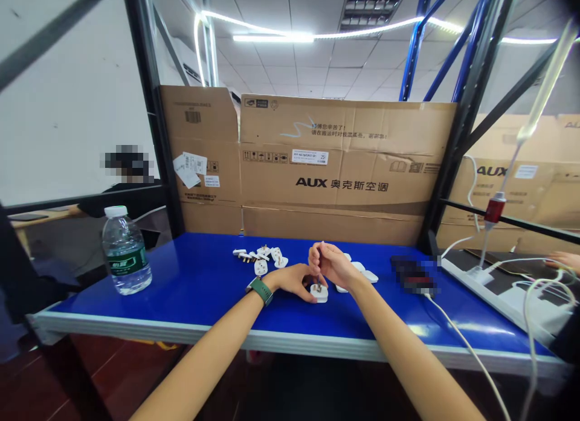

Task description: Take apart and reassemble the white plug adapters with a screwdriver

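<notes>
A white plug [319, 295] with metal pins facing up rests on the blue tabletop. My left hand [293, 280], wearing a watch with a green strap, is closed around its left side. My right hand [330, 263] is wrapped round what looks like a screwdriver [319, 280]; the thin shaft points down at the plug's top, and most of the handle is hidden in the fist. Whether the tip touches a screw cannot be made out. Several white plug pieces [261, 267] with pins lie beyond my left hand. Smooth white pieces [370, 276] lie behind my right wrist, partly covered.
A water bottle [125, 252] stands at the table's left end. To the right lies a blurred-out dark device [413, 275] with a white cable [466, 342]. A power strip [480, 282] runs along the right edge. Cardboard [335, 215] closes off the back. Another person sits beyond the left post.
</notes>
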`<action>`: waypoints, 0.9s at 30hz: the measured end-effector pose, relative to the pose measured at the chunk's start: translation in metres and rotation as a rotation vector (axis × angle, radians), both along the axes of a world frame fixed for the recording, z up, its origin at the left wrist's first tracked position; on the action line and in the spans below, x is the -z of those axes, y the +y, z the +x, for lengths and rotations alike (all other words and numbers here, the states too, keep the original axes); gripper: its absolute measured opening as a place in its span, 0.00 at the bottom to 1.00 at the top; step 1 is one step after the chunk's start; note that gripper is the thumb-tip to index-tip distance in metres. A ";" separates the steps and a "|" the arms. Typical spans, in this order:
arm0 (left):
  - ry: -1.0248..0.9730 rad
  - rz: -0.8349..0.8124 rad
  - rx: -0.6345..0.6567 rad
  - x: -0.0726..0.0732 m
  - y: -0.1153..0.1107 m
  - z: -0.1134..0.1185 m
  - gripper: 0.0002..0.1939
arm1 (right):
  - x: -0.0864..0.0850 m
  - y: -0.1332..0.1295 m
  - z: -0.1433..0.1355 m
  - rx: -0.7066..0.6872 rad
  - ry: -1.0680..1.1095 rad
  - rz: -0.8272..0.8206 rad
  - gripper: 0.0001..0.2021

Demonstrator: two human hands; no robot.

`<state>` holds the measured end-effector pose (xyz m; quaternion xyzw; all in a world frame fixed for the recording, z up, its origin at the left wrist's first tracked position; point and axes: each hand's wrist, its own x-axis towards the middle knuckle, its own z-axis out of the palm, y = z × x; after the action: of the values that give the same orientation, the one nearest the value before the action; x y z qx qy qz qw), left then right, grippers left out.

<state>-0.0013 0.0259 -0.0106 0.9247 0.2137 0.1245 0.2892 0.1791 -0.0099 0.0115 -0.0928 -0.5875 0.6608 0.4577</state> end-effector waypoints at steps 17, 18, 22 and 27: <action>0.003 -0.080 0.021 -0.004 -0.001 0.000 0.30 | -0.012 -0.006 0.007 0.162 0.220 0.033 0.20; 0.010 -0.095 0.024 -0.005 0.000 0.000 0.31 | -0.013 -0.005 0.009 0.188 0.245 0.035 0.20; 0.009 -0.144 0.014 -0.007 0.001 -0.001 0.33 | -0.015 0.000 0.016 0.300 0.317 0.023 0.20; -0.189 -0.204 -0.077 0.000 0.007 0.004 0.27 | -0.014 0.003 0.016 0.314 0.335 0.035 0.21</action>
<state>0.0027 0.0325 -0.0102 0.8658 0.2325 0.2000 0.3954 0.1950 -0.0066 0.0256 -0.0643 -0.4928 0.5774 0.6478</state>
